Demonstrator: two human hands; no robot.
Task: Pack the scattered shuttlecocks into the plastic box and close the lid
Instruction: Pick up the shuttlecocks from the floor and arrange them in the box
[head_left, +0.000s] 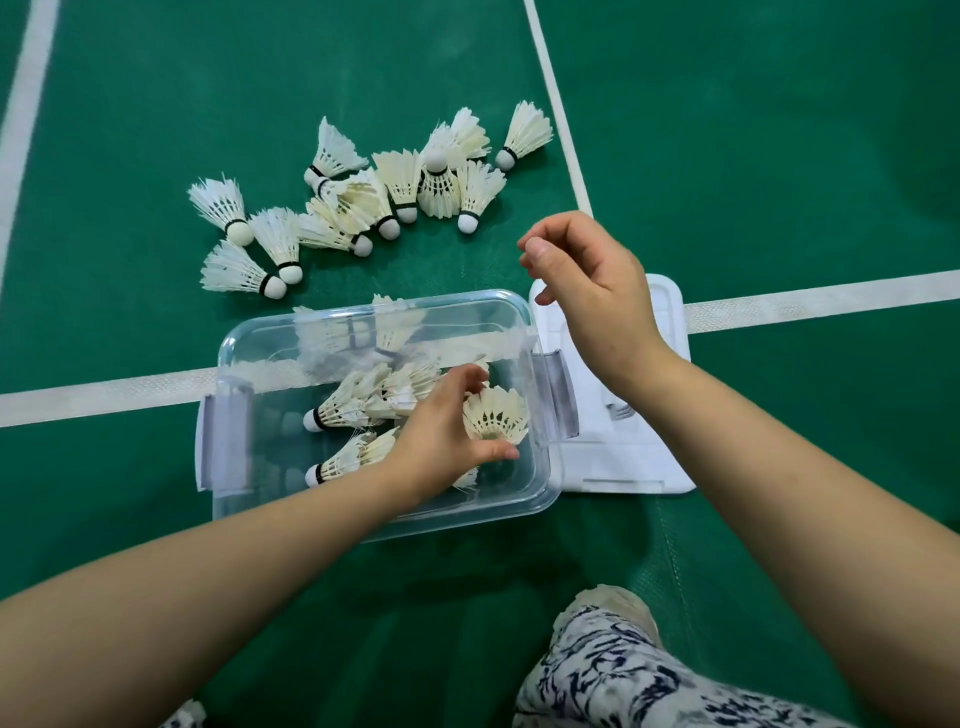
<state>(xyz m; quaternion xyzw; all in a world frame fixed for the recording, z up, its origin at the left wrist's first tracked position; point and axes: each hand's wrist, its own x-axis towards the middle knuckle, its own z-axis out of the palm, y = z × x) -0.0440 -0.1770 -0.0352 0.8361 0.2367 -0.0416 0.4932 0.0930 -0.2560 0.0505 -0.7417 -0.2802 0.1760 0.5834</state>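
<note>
Head view looks down on a green court floor (779, 156) where the clear plastic box (493, 509) sits open across a white court line (104, 397), close in front of the person so both hands reach it without stretching. Its white lid (623, 462) lies flat on the floor against the box's right side, likely parked there to be at hand for closing. The left hand (441, 431) is lowered inside the box, forearm slanting in over the near wall. Its fingers above and thumb below curl round the feather skirt of one shuttlecock (496, 415) at the box's right end, apparently setting it down with the skirt opening upward. Several packed shuttlecocks (343, 410) lie on their sides on the box floor to its left. The right hand (587, 291) hovers above the lid's far end, fingers loosely curled and holding nothing, seemingly poised to reach for the loose shuttlecocks (363, 208), a cluster lying on the floor just beyond the box. Packing looks less than half done. A patterned trouser knee (623, 675) shows at the bottom.
</note>
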